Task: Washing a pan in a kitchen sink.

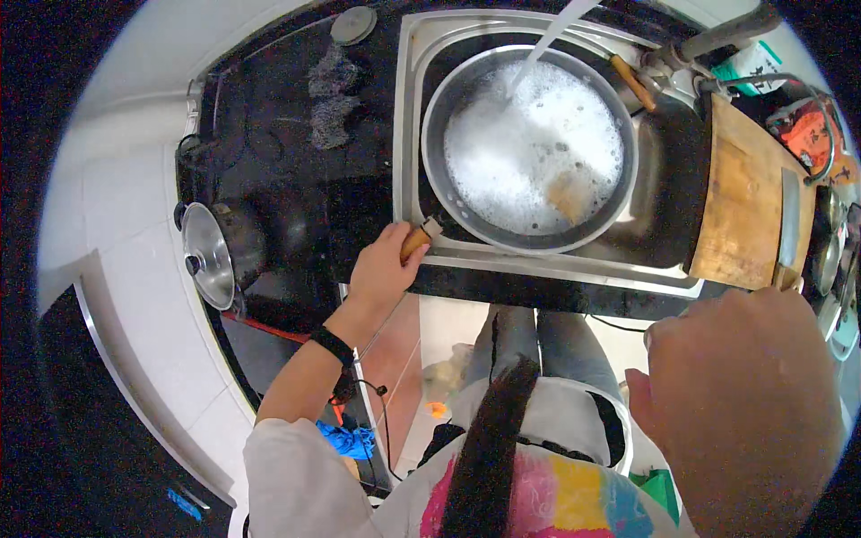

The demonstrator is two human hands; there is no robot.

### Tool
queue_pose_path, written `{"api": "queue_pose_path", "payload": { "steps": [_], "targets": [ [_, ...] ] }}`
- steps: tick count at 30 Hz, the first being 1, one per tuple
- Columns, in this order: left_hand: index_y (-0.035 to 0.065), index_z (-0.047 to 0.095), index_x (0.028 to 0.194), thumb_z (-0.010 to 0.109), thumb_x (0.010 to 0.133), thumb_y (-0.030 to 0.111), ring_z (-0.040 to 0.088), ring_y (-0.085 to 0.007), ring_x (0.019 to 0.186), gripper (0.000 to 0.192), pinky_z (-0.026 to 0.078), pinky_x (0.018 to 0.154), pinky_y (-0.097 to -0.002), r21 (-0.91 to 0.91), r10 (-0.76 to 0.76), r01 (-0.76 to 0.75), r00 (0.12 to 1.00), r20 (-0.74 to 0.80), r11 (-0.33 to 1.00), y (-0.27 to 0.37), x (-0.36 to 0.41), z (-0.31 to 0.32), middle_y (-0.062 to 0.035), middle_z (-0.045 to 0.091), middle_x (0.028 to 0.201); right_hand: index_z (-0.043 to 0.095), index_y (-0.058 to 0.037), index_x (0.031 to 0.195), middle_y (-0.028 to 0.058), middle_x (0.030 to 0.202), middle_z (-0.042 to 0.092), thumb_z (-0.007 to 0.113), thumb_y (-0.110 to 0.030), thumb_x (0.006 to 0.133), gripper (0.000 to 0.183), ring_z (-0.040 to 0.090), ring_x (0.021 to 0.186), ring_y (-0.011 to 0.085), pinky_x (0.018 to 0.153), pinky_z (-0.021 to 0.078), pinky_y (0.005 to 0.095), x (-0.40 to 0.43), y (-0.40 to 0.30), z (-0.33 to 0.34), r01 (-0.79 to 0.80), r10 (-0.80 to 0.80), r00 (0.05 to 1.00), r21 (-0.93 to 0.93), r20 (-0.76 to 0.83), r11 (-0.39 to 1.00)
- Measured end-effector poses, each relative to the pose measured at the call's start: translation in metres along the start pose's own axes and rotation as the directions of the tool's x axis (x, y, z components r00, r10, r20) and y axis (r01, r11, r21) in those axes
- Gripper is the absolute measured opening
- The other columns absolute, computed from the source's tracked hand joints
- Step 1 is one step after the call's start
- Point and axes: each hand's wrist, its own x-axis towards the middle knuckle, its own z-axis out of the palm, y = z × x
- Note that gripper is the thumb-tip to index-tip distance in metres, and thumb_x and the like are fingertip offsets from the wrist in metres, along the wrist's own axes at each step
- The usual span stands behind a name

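My left hand is closed around a short wooden handle with a pale metal end, at the sink's near left corner. Just beyond it a large metal pan in the sink holds foamy water; a stream of water runs into it, and a brownish thing shows through the foam. My right hand is raised close to the camera at the right, its fingers curled; whether it holds anything is hidden. Past it a cleaver lies on a wooden cutting board.
A lidded pot stands at the left of the dark counter. Steel-wool-like scourers and a round lid lie farther back. Behind the pan is another wooden handle. Packets and dishes crowd the right side.
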Motion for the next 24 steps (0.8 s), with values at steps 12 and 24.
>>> {"api": "queue_pose_path", "payload": {
  "steps": [12, 24],
  "targets": [
    [0.0027, 0.051, 0.108, 0.058, 0.083, 0.031, 0.057, -0.0390, 0.091, 0.039, 0.048, 0.076, -0.0426, -0.048, -0.098, 0.102, 0.992, 0.082, 0.994, 0.002, 0.001, -0.003, -0.0210, 0.058, 0.103, 0.059, -0.0029, 0.072, 0.0148, 0.070, 0.058, 0.063, -0.025, 0.073, 0.022, 0.058, 0.073, 0.0319, 0.067, 0.0459, 0.0412, -0.003, 0.008, 0.011, 0.091, -0.100, 0.993, 0.120, 0.066, 0.989],
    [0.0018, 0.049, 0.106, 0.057, 0.083, 0.029, 0.057, -0.0387, 0.085, 0.036, 0.048, 0.073, -0.0429, -0.066, -0.016, 0.018, 0.999, 0.029, 0.998, -0.001, 0.005, 0.002, -0.0185, 0.056, 0.102, 0.058, -0.0013, 0.101, 0.0207, 0.102, 0.058, 0.054, -0.015, 0.074, 0.030, 0.052, 0.102, 0.0357, 0.085, 0.0455, 0.0444, 0.174, 0.017, 0.312, 0.101, 0.009, 0.971, 0.443, -0.238, 0.891]
  ]
}}
